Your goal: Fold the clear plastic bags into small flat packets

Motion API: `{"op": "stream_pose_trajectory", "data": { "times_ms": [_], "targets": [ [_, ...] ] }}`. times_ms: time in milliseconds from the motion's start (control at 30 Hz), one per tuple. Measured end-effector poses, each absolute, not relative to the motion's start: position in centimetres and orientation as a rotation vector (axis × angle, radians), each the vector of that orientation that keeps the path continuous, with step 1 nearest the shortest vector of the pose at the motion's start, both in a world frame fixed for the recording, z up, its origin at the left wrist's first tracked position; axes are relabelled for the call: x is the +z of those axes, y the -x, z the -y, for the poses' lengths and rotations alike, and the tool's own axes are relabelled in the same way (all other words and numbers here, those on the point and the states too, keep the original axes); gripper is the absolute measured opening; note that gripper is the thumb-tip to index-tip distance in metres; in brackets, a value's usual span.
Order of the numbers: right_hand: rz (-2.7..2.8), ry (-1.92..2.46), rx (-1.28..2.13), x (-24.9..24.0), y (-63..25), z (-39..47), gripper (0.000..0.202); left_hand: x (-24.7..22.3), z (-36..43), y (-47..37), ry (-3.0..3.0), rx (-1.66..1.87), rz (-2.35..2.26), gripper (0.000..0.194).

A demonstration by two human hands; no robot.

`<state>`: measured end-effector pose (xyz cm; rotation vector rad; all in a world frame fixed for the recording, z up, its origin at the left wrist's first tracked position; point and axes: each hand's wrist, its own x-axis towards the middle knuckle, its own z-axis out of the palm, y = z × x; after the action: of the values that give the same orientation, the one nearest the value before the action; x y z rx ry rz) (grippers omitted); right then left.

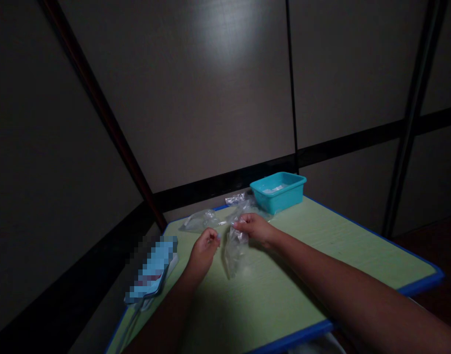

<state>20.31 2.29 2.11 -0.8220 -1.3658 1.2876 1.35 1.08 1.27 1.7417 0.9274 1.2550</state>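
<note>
My right hand [255, 227] pinches a clear plastic bag [235, 248], which hangs crumpled from the fingers over the table. To its left, my left hand [206, 246] is closed, thumb and fingertips together. A tiny pale bluish spot shows at those fingertips, too small to name. The two hands are a short way apart, and the left one does not visibly touch the bag. Behind them, more clear plastic bags [201, 220] lie loosely on the table.
A turquoise plastic basin [280, 197] with something pale inside stands at the table's back edge. On the left, a blurred-out device [153, 270] with a cable leans on a stand. The light green table [358, 246] has a blue rim; dark panelled walls rise behind.
</note>
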Motion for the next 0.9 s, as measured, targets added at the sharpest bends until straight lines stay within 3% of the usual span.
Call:
{"op": "stream_pose_trajectory", "data": {
  "times_ms": [133,267,433,600,733,900],
  "targets": [
    [1.440,0.785,1.325,1.9,-19.5,-1.8,0.040,0.7,-0.2,-2.1,-1.904,1.079,-0.691,0.033],
    [1.554,0.708,1.391,1.7,-19.1,-1.2,0.038,0.9,0.3,-2.8,-1.887,1.033,-0.747,0.029],
    [1.625,0.678,1.422,1.7,-19.4,-1.2,0.040,1.9,0.3,-2.8,-1.861,1.160,-0.870,0.026],
    [1.505,0.801,1.247,1.5,-20.3,-2.5,0.042,1.3,-0.8,-1.8,-1.432,1.340,-0.878,0.025],
    [1.387,0.859,1.171,1.4,-20.9,-3.2,0.040,1.0,-1.6,-1.1,-1.125,1.415,-0.854,0.033],
    [1.472,0.770,1.253,1.5,-20.3,-2.6,0.039,1.4,-1.2,-1.5,-0.965,1.151,-0.795,0.048]
  ]
}}
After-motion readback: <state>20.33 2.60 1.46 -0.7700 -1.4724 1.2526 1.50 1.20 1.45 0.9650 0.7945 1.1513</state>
